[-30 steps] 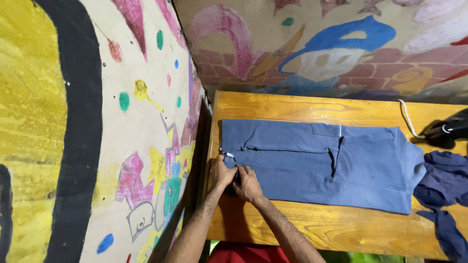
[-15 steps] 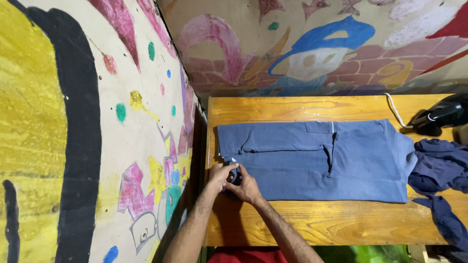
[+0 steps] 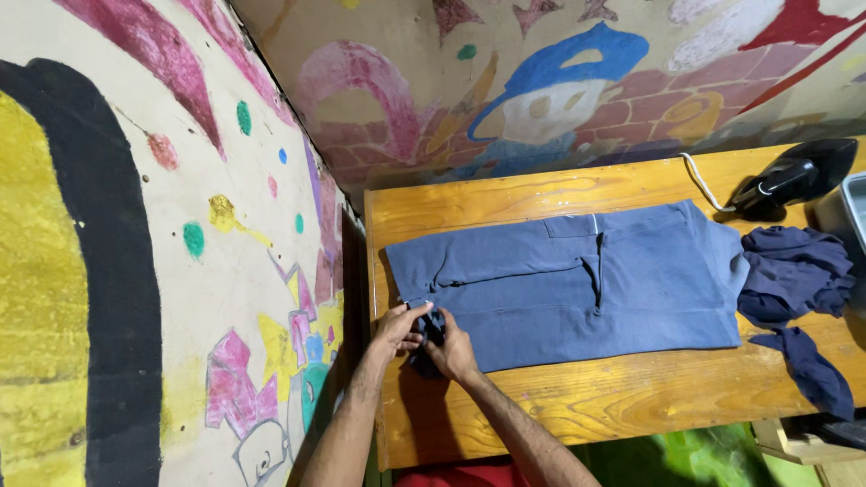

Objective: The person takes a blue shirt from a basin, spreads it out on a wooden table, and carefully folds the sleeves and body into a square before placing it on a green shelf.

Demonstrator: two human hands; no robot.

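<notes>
A: What are the hands doing?

B: The left hand (image 3: 397, 326) and the right hand (image 3: 451, 353) are close together at the near left corner of the blue shirt (image 3: 586, 289). Both pinch a small fold of its cloth, so the fingers are closed on the shirt.

A: Where is the shirt?

B: It lies on the wooden table (image 3: 586, 406), by the painted wall (image 3: 162, 271).

A: Is it folded yet?

B: I think partly. The far part looks folded in and mostly flat. The near left corner is bunched up in the fingers, so the folding looks not finished.

A: What else is there?

B: A black iron (image 3: 794, 176) at the far right, and a heap of dark blue clothes (image 3: 798, 271) right beside the shirt.
</notes>
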